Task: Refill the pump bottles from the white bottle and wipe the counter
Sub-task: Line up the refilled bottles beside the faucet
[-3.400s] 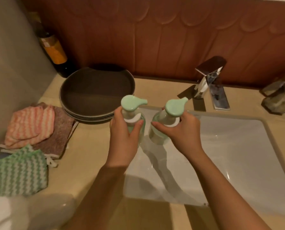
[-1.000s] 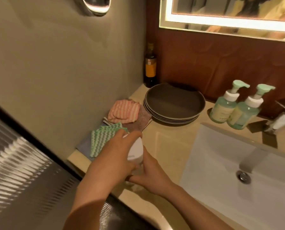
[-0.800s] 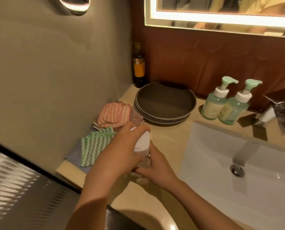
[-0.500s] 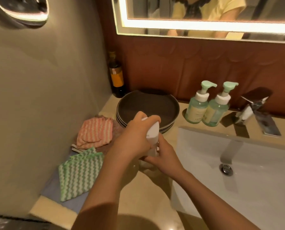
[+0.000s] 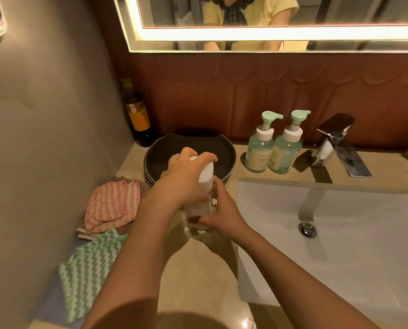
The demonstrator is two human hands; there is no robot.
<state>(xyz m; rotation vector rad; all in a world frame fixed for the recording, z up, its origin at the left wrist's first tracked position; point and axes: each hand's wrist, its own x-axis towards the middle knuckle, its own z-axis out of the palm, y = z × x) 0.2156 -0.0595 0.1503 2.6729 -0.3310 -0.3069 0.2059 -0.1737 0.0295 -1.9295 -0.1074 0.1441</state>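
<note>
The white bottle [image 5: 205, 176] stands upright on the beige counter [image 5: 198, 269], left of the sink. My left hand [image 5: 184, 181] grips its top from above. My right hand [image 5: 222, 212] holds its lower body from the right. Two pale green pump bottles, one [image 5: 260, 150] beside the other [image 5: 285, 151], stand side by side at the back of the counter, apart from both hands. A green-and-white wavy cloth [image 5: 89, 269] and a pink striped cloth [image 5: 112, 205] lie at the counter's left.
A stack of dark plates [image 5: 224, 148] sits behind the white bottle. A dark glass bottle [image 5: 137, 119] stands in the back left corner. The white sink [image 5: 340, 245] fills the right, with a chrome tap [image 5: 328, 143] behind it. A grey wall bounds the left.
Both pump bottles were set down at the back of the counter. My hands then took hold of the white bottle; the view has since swung right with the hands still on it.
</note>
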